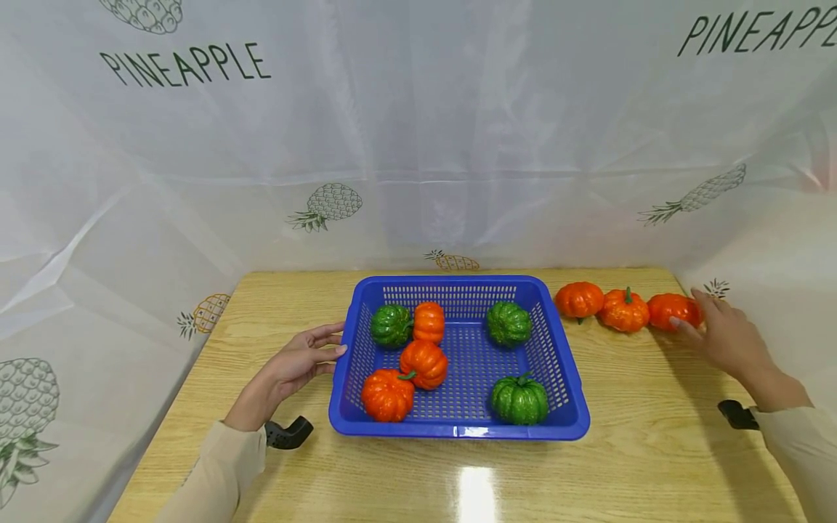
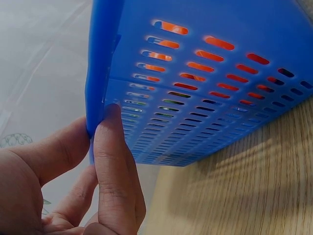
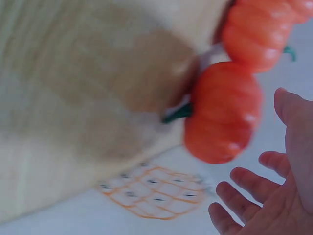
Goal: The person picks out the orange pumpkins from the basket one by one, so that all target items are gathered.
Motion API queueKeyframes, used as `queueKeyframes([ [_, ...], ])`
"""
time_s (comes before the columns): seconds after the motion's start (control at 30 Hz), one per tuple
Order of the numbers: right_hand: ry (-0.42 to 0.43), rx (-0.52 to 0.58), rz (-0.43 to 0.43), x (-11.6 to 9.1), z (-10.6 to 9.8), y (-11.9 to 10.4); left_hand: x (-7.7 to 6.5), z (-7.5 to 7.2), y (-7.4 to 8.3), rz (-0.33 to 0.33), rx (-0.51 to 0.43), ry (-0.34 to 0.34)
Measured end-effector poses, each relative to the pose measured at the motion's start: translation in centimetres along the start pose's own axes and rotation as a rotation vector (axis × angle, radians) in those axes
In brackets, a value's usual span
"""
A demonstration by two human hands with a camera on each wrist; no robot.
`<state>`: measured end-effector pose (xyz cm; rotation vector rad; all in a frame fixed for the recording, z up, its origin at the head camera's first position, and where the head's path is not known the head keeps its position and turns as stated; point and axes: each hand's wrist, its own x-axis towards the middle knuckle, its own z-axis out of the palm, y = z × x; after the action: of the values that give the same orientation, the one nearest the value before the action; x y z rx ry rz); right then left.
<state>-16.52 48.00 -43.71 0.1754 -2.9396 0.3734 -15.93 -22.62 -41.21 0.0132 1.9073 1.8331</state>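
Note:
My left hand (image 1: pixel 297 367) pinches the left rim of a blue plastic basket (image 1: pixel 347 356) between thumb and fingers, as the left wrist view shows at the basket's rim (image 2: pixel 100 63). Inside the basket are several small pumpkins: orange ones at the left, such as this orange pumpkin (image 1: pixel 388 395), and green ones, such as the green pumpkin (image 1: pixel 519 400) at front right. Over at the far right, my right hand (image 1: pixel 732 338) reaches beside the end orange pumpkin (image 1: pixel 670 311). Its fingers are spread and hold nothing; the right wrist view shows a gap to that pumpkin (image 3: pixel 224 112).
Two more orange pumpkins, one at the basket's right rim (image 1: pixel 579 300) and a middle one (image 1: pixel 624 311), continue the row along the back of the wooden table (image 1: pixel 641 436). A white pineapple-printed sheet (image 1: pixel 418 145) hangs behind and at the sides.

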Motion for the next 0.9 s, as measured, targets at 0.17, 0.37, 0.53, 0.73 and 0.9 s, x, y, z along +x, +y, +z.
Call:
queueKeyframes([
  [0.17,0.039,0.016,-0.065,0.6,-1.4,-2.7,0.0,0.0,0.0,0.005,0.007,0.006],
  [0.37,0.041,-0.014,-0.162,1.6,-3.4,-8.9,0.0,-0.1,-0.1,0.008,0.005,0.007],
  [0.53,0.058,-0.033,-0.311,2.0,-4.0,-14.2,-0.1,-0.1,-0.1,0.01,0.005,0.002],
  [0.73,0.085,-0.044,-0.538,2.8,-3.5,-19.9,-0.1,0.0,0.0,0.005,0.004,0.007],
  [0.9,0.036,-0.104,-0.7,3.4,-2.6,-24.2,0.0,0.1,0.0,0.004,0.002,0.004],
])
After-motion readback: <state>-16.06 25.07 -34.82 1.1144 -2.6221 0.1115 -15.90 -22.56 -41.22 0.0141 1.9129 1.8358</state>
